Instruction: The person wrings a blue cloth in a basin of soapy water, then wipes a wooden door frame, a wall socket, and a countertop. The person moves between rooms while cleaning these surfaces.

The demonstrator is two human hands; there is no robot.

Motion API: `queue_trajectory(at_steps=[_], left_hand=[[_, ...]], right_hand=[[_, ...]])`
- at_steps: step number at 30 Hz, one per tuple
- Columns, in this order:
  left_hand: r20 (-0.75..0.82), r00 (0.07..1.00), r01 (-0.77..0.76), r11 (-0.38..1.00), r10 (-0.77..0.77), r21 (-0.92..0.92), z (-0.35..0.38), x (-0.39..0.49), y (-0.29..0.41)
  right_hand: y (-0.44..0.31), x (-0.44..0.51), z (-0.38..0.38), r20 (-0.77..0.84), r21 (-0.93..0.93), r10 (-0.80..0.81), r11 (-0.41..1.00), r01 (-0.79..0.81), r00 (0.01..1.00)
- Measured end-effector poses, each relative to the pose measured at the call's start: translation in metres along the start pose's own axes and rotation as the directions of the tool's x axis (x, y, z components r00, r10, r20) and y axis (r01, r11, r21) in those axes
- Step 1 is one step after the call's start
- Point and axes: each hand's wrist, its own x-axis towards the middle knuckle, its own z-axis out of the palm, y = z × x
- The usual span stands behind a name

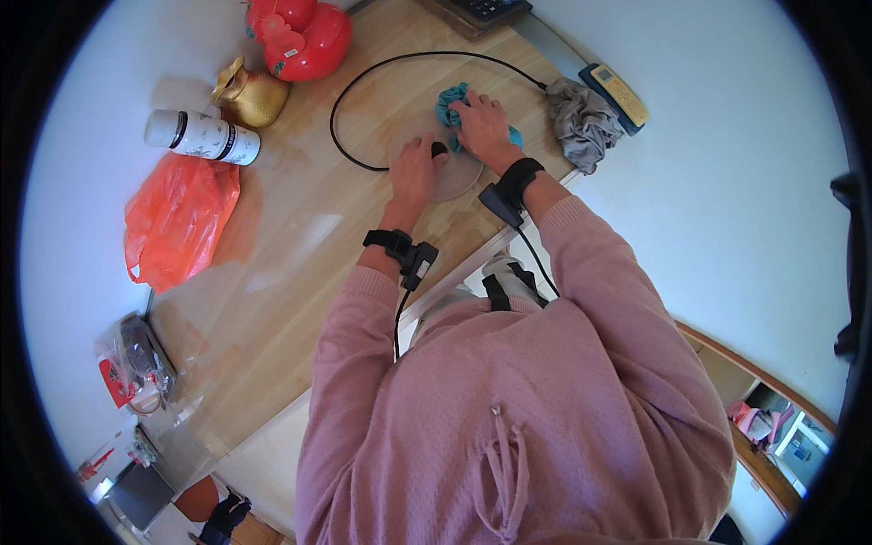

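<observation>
A round clear lid (pixel 458 185), apparently glass, lies on the wooden tabletop (pixel 293 225). Its black knob (pixel 438 148) sits between the thumb and forefinger of my left hand (pixel 413 172), whose other fingers extend over the lid. My right hand (pixel 484 126) grips a crumpled teal cloth (pixel 448 107) at the lid's far right side. Part of the cloth is hidden under that hand, and another part shows beside the wrist. A black cord (pixel 332 116) loops around behind both hands, and one end meets a crumpled grey cloth (pixel 586 122).
Left of the hands stand a gold vase (pixel 255 99), a white patterned bottle (pixel 204 136) and a red plastic bag (pixel 184 218). A shiny red ornament (pixel 317 44) is farther back. A yellow handheld device (pixel 620 93) lies against the right wall. Black-strapped devices are on both wrists, with cables.
</observation>
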Motion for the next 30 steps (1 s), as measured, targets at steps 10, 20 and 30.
queue_trajectory(at_steps=[10,20,30], left_hand=[[0.052,0.980,0.191,0.981,-0.192,0.021,0.009,0.025,0.038],[0.038,0.991,-0.132,0.989,0.130,0.067,0.002,0.023,0.014],[0.091,0.995,-0.056,0.990,0.044,0.131,0.002,0.020,0.030]], right_hand=[[0.032,-0.120,-0.074,-0.066,0.176,0.310,0.939,-0.295,0.948],[-0.008,-0.106,-0.050,0.083,0.122,0.103,0.986,-0.113,0.991],[0.028,-0.007,-0.014,-0.035,-0.029,0.064,0.997,-0.065,0.997]])
